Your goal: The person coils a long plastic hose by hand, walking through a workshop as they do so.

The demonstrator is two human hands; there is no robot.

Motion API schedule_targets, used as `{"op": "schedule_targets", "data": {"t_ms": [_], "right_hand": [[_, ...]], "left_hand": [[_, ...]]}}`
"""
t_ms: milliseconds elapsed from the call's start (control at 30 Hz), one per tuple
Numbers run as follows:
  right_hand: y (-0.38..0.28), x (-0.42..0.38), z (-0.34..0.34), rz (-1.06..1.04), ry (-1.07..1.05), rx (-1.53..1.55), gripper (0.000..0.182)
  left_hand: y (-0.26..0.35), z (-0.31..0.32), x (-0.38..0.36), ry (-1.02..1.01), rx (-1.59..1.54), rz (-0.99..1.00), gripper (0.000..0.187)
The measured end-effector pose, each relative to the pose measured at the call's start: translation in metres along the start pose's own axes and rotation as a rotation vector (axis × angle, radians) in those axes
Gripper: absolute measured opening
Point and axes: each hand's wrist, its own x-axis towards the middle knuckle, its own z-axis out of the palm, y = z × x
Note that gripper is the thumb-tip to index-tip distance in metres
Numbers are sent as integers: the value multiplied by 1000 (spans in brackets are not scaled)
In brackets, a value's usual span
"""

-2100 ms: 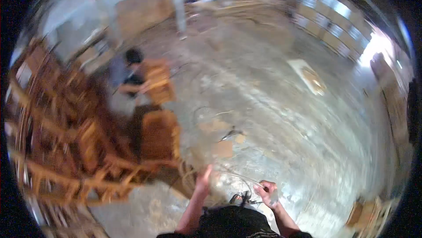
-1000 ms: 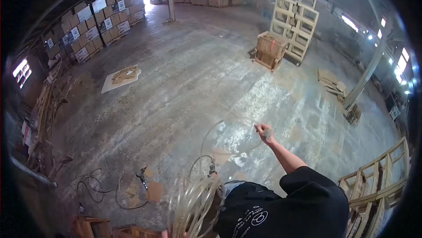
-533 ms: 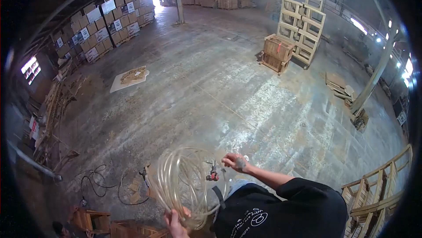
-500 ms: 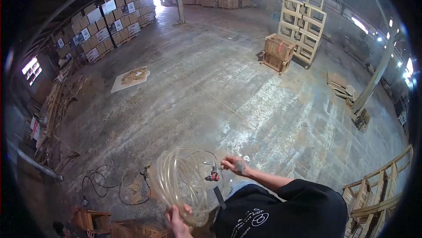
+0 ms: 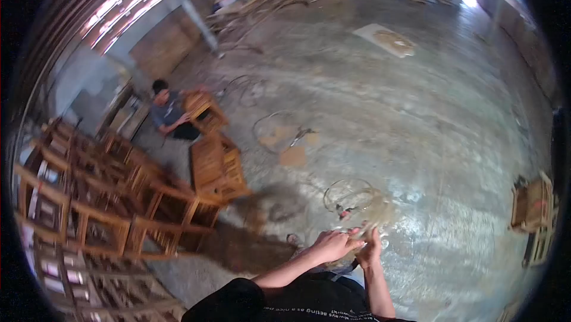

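A coil of clear plastic hose [image 5: 380, 208], blurred by motion, hangs just beyond my hands. My right hand [image 5: 370, 252] is closed around the near part of the coil. Against it, my left hand [image 5: 334, 246] has its fingers curled in at the same spot on the hose; their tips are partly hidden. A red and dark metal fitting [image 5: 342, 211] dangles to the left of the coil, with a thin looped line beside it. Neither hand touches that fitting as far as I can see.
At left, a person [image 5: 169, 111] sits low by a wooden piece [image 5: 205, 108]. A brown wooden cabinet [image 5: 215, 167] stands nearer, beside stacked wooden frames [image 5: 119, 221]. Cardboard pieces [image 5: 292, 156] and a dark hose lie on the floor. A wooden crate [image 5: 531, 203] stands far right.
My view has swung left, bringing the seated person and the wooden furniture into sight. My hands, apart before, have come together at the hose coil.
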Motion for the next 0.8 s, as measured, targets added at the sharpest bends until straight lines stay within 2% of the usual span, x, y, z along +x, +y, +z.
{"op": "schedule_targets", "data": {"t_ms": [33,100,133,233,267,367,400,500,533,633,667,733,767,800], "right_hand": [[-14,-11,7,56,66,65,40],[-23,-12,-10,-3,10,178,31],[-30,-17,-16,-4,9,185,29],[-62,-29,-19,29,32,136,26],[-68,-34,-17,34,18,111,27],[-81,-53,-15,69,-39,14,29],[-82,-61,-8,62,-21,-7,30],[-82,-89,-3,85,-130,-39,30],[-80,-104,4,95,-134,-55,34],[-79,-161,37,84,-274,-217,36],[-84,-170,27,109,-423,-214,41],[-94,-202,31,76,-463,-255,42],[-100,-218,32,59,-475,-273,42],[-105,-229,31,57,-501,-213,41]], "left_hand": [[-10,19,-7,45,-9,-23,52],[-26,56,-17,121,-22,-40,49],[-25,66,-29,249,-107,-25,46],[-43,87,-50,72,-51,-171,45],[-45,93,-61,9,-37,-132,43],[-48,131,-80,84,-372,-169,41],[-45,143,-85,300,-319,-140,36],[-44,171,-93,523,-296,-56,45],[-53,196,-86,647,-319,44,42],[-65,242,-87,599,-221,62,42],[-62,251,-97,710,-286,133,43],[-42,251,-131,987,-348,243,46],[-35,250,-146,886,-506,203,44],[-24,251,-165,1029,-508,132,39]]}}
